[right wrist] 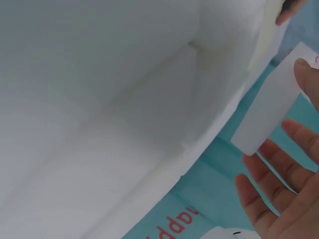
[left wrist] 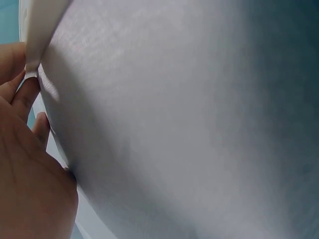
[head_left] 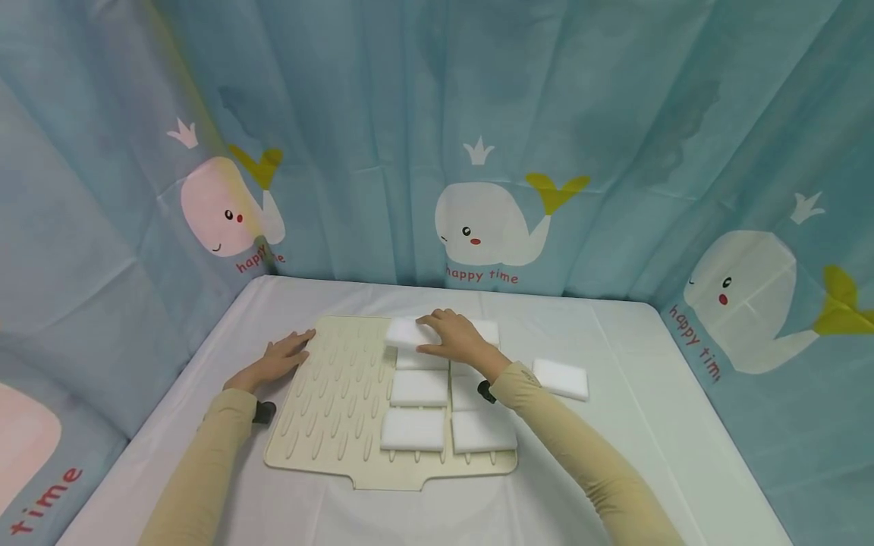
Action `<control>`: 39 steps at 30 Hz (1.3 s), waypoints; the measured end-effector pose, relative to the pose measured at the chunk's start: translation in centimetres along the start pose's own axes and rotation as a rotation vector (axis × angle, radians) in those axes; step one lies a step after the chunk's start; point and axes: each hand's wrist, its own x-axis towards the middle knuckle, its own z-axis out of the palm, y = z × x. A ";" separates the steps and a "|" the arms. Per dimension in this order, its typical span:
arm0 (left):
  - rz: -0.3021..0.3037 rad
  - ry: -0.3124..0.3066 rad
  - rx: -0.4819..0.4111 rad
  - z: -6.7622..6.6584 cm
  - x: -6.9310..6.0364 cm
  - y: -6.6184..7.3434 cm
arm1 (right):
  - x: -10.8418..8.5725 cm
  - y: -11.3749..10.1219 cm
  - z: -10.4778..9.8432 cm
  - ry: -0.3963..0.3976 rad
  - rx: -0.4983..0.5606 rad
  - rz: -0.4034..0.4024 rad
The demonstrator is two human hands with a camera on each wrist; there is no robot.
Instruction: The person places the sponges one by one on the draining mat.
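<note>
In the head view my right hand (head_left: 459, 337) holds a white sponge block (head_left: 406, 332) over the back of a beige ridged mat (head_left: 328, 394). The right wrist view shows that sponge (right wrist: 271, 104) tilted between the thumb and fingertips of the right hand (right wrist: 284, 194). Several more white sponges, such as a front one (head_left: 413, 429) and one beside it (head_left: 483, 432), lie in two columns on the mat's right half. My left hand (head_left: 276, 360) rests at the mat's left edge; the left wrist view shows its fingers (left wrist: 27, 94) touching that edge. The right forearm partly hides some sponges.
Another white sponge (head_left: 560, 379) lies on the white-covered table (head_left: 614, 455), right of the mat. The mat's left half shows bare raised ridges, and a tab (head_left: 388, 482) juts from its front. A blue curtain (head_left: 382, 152) with whale prints stands behind and at both sides.
</note>
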 end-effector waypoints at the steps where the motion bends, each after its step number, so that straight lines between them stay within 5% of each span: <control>1: 0.000 -0.001 0.000 0.0 0.0 0.0 | 0.2 -0.2 0.0 -0.005 0.007 -0.002; 23: 0.004 0.003 -0.019 0.0 0.0 0.1 | 4.6 -5.7 3.1 -0.136 -0.082 0.029; 39: -0.004 0.009 -0.012 0.1 0.0 0.1 | 5.5 -7.5 4.4 -0.212 -0.153 0.064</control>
